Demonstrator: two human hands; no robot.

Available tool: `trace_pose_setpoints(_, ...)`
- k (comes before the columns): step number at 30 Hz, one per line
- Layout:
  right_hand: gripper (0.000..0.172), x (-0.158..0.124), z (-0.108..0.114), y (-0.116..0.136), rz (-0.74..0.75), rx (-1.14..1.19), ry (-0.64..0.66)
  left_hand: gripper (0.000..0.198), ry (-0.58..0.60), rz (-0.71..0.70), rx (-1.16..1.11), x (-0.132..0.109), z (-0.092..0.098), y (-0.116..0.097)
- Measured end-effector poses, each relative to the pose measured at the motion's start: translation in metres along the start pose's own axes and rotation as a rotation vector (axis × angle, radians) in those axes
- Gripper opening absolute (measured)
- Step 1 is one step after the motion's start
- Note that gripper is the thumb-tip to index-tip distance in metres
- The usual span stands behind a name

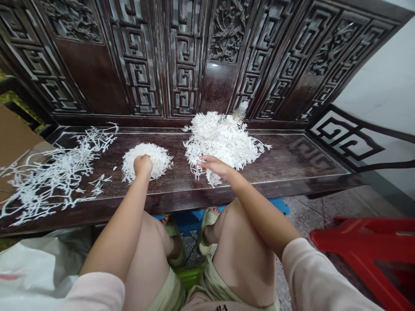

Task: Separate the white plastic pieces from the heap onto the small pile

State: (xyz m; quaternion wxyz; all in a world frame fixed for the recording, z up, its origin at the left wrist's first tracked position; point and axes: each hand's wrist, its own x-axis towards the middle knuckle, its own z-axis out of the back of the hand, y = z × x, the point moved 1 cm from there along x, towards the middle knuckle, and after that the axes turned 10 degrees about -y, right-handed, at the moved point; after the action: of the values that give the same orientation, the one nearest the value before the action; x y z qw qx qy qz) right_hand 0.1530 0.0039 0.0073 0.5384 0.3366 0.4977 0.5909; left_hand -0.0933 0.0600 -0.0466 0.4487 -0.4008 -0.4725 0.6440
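Observation:
My left hand (pixel 142 165) is closed above a low mound of small white pieces (pixel 158 157) on the dark wooden bench seat. Its fingers face away, so what they hold is hidden. Touching the front left edge of a larger heap of white branched strands (pixel 220 138) is my right hand (pixel 214 166). Thumb and fingers there are pinched around a white branched strand (pixel 198 163). Toward the left end of the bench lies a loose tangle of thin white branching stems (pixel 61 172), some hanging over the front edge.
Behind the seat (pixel 285 160) rises a carved lattice backrest (pixel 184 60). A clear bottle with a white cap (pixel 241 110) stands behind the large heap. Cardboard (pixel 19 142) is at the left, a white bag (pixel 35 268) below it, and a red stool (pixel 366 242) at the right.

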Motion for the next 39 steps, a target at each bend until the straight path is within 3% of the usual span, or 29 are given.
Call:
trace_pose_setpoints(2,0.025,0.001,-0.001,-0.003,-0.033,-0.002,0.007,0.025,-0.079,0.013,0.048,-0.008,-0.005,-0.006)
trace_pose_setpoints(3,0.024,0.003,-0.002,-0.005,-0.052,-0.002,-0.001,0.024,-0.051,-0.004,0.065,-0.014,-0.01,-0.01)
trace_pose_setpoints(7,0.022,0.007,-0.009,-0.008,-0.077,0.077,-0.051,0.036,0.329,-0.154,-0.02,-0.045,-0.043,-0.025)
trace_pose_setpoints(9,0.02,0.008,-0.012,-0.007,-0.071,0.164,-0.031,0.039,0.396,-0.18,-0.079,-0.058,-0.057,-0.027)
trace_pose_setpoints(12,0.016,0.007,-0.016,-0.004,-0.086,0.272,0.013,0.034,0.402,-0.201,-0.131,-0.071,-0.067,-0.026)
trace_pose_setpoints(20,0.01,0.006,-0.017,-0.004,-0.154,0.358,0.038,0.028,0.265,-0.223,-0.001,-0.079,-0.059,-0.028)
trace_pose_setpoints(29,0.008,0.006,-0.012,-0.002,-0.182,0.461,0.022,0.03,0.405,-0.078,-0.236,-0.085,-0.058,-0.037)
trace_pose_setpoints(33,0.009,0.003,-0.01,0.002,-0.19,0.456,0.032,0.031,0.427,0.022,-0.269,-0.086,-0.055,-0.04)
trace_pose_setpoints(39,0.007,0.002,-0.01,0.002,-0.18,0.431,0.018,0.033,0.441,0.054,-0.298,-0.086,-0.053,-0.042)
